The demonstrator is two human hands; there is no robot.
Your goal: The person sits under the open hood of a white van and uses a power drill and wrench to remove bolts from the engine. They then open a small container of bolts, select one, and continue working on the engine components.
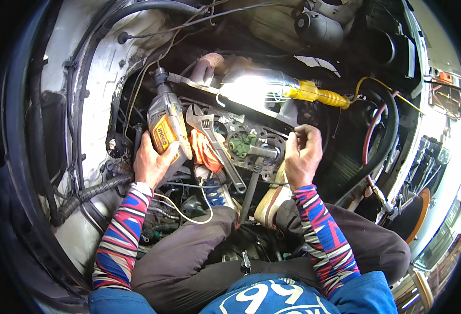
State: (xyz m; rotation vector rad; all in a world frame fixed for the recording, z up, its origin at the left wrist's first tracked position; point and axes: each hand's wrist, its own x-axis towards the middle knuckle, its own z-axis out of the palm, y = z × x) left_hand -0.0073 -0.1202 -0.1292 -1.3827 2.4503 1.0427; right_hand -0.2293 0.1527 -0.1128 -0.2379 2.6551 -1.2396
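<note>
Drill [166, 125] lies left of the wrench [216, 144], left hand [152, 162] fingers clasped on its grip. Right hand [303, 154], right of wrench, fingers pinched; held item too small to tell.

The drill's [166, 123] grip was hidden under the left hand [151, 163]; at two o'clock, glare washed out the work lamp's [262, 86] bulb.

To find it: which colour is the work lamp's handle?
Yellow work lamp's handle, clearest in the head view.
</note>
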